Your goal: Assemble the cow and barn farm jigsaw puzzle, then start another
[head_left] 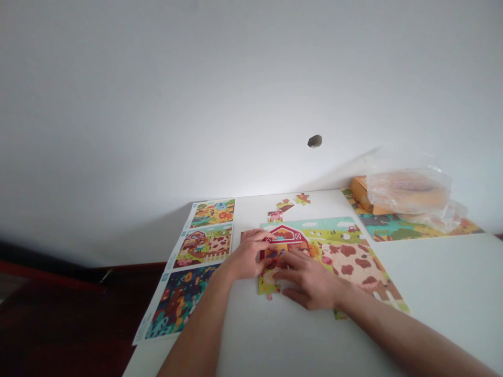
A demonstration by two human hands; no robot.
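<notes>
A farm jigsaw puzzle, largely joined, lies on the white table; it pictures a red barn, a spotted cow and sheep. On its left edge, over the barn, rests my left hand, thumb and fingers apart. My right hand is bent over the lower middle, its spread fingertips touching the pieces beside the barn. Neither hand shows a lifted piece, though the fingers cover part of the picture. Beyond the top left corner are loose puzzle pieces: one with a pig, a green and brown one and an orange one.
Picture sheets with three scenes lie along the table's left side. At the back right, a clear plastic bag and an orange box sit on another colourful puzzle. Behind the table rises a white wall with a hole.
</notes>
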